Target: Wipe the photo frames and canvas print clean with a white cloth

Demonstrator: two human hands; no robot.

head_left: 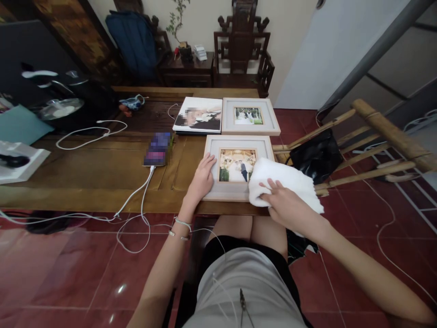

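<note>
Head view: right hand (290, 207) presses towel (285, 182) on frame (239, 142).

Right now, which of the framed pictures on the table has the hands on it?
The near framed photo at the table's front edge: left hand flat on it, right hand pressing a white cloth there. The far frame lies untouched.

Bare forearms; the left wrist (180, 228) wears two thin bracelets. Grey top, black shorts, thin white cable down the front.
</note>
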